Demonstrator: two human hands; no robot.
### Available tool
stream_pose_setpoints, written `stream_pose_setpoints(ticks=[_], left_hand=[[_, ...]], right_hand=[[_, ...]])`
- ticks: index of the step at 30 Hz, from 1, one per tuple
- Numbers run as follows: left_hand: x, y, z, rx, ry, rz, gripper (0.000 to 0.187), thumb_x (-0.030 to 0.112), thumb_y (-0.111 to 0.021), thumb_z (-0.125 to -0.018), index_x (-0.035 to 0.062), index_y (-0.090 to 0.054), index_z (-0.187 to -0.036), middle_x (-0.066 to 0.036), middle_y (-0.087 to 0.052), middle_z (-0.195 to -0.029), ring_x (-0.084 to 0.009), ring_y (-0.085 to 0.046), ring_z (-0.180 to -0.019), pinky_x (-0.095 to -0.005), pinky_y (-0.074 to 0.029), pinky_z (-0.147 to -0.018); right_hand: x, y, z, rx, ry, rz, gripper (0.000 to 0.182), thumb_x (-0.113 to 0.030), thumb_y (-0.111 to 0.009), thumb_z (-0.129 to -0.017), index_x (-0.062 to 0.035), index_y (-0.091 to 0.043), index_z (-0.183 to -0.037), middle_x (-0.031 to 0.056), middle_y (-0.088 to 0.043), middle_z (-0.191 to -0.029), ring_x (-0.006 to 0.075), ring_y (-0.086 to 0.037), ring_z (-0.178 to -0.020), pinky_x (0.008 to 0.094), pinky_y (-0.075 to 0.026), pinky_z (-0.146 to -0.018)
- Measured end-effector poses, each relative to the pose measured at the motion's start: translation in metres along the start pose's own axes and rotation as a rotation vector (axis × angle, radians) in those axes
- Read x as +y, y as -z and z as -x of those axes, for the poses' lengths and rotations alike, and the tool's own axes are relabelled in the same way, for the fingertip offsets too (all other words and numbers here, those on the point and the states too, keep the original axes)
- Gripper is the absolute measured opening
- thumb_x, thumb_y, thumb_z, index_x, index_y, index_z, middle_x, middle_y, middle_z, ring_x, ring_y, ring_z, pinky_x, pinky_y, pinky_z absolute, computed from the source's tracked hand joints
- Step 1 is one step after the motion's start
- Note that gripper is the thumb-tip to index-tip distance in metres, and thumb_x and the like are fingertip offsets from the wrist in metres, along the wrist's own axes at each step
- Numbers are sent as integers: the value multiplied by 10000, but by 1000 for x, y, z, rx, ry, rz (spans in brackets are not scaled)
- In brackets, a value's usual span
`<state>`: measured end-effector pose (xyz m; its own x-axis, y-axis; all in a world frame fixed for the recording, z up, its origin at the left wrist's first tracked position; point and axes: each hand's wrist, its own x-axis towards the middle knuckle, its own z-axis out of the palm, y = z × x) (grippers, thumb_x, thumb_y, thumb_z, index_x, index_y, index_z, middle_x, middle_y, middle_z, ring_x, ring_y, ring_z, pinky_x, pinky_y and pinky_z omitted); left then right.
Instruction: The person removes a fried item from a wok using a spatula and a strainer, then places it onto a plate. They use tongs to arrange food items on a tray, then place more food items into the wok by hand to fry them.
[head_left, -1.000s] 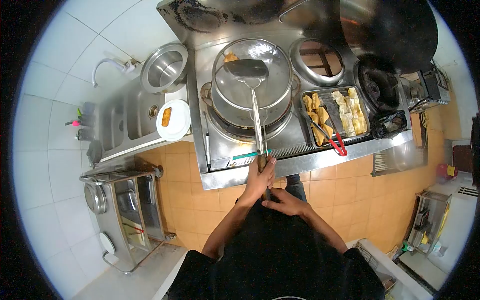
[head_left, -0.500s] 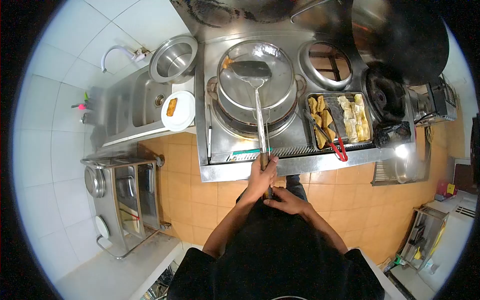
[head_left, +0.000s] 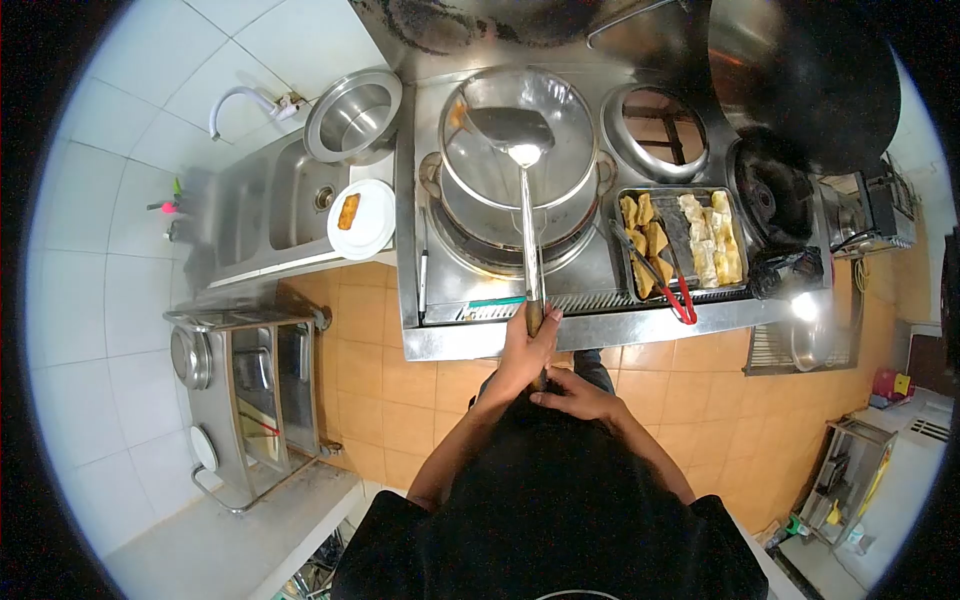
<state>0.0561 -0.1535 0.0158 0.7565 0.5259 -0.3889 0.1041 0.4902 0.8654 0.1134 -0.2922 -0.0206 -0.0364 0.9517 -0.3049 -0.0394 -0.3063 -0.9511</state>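
Observation:
A long-handled metal wok spatula (head_left: 531,225) runs up from my body over the stove. My left hand (head_left: 528,350) is closed around its handle near the stove's front edge. Lower down, my right hand (head_left: 578,393) grips the handle's end, close to my shirt. The dark blade overlaps a round, see-through metal strainer (head_left: 575,165), which sits tilted over a two-handled wok (head_left: 480,225). A small golden-brown food piece (head_left: 459,113) shows at the strainer's left side. Whether the strainer's own handle is also in my hands is hidden.
Right of the wok, a tray (head_left: 675,232) holds folded pastries and red-handled tongs (head_left: 684,300). A white plate (head_left: 372,236) with one fried roll (head_left: 348,212) stands left, near a steel pot (head_left: 355,115) and sink (head_left: 295,205). A large dark wok (head_left: 810,80) leans back right.
The strainer and spatula blade appear slightly higher and shifted a little right. My view has shifted slightly too. Both hands keep their hold on the handle.

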Motion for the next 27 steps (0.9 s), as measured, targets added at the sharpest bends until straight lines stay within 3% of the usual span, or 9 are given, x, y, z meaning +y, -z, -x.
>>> stream_pose_setpoints(ticks=[7, 13, 17, 20, 27], left_hand=[[1, 4, -3, 63, 185, 136, 152, 162, -556, -971, 66, -443, -941, 29, -392, -536, -72, -351, -397, -253, -305, -370], [2, 5, 8, -3, 28, -24, 116, 126, -531, -972, 61, -443, -934, 13, -396, -529, -78, -351, -395, -262, -298, -368], [-7, 10, 2, 10, 64, 26, 120, 127, -536, -971, 60, -445, -931, 16, -396, -530, -75, -352, -397, -259, -301, -369], [-7, 10, 4, 54, 158, 114, 119, 128, -540, -969, 57, -450, -938, 20, -393, -531, -73, -351, -398, -255, -304, -370], [4, 9, 18, 23, -2, 3, 130, 133, -540, -970, 44, -449, -941, 15, -407, -537, -72, -366, -396, -257, -301, -364]], right_hand=[[-1, -1, -2, -7, -77, -49, 426, -377, -599, -941, -24, -564, -1178, 143, -615, -1112, 225, -554, -1049, 365, -426, -940], [17, -10, 2, 2, -60, 37, 477, -421, -604, -927, -27, -569, -1193, 149, -615, -1105, 266, -561, -1054, 390, -422, -957], [17, -9, -2, -19, -121, -41, 482, -418, -614, -920, -35, -564, -1210, 171, -603, -1158, 296, -547, -1092, 418, -411, -979], [-10, -6, 3, -36, -127, -23, 482, -409, -620, -918, -39, -560, -1222, 177, -596, -1183, 301, -535, -1124, 413, -400, -999], [6, -11, 2, -21, -17, 66, 459, -393, -619, -922, -34, -573, -1205, 169, -607, -1170, 282, -545, -1123, 405, -411, -987]])
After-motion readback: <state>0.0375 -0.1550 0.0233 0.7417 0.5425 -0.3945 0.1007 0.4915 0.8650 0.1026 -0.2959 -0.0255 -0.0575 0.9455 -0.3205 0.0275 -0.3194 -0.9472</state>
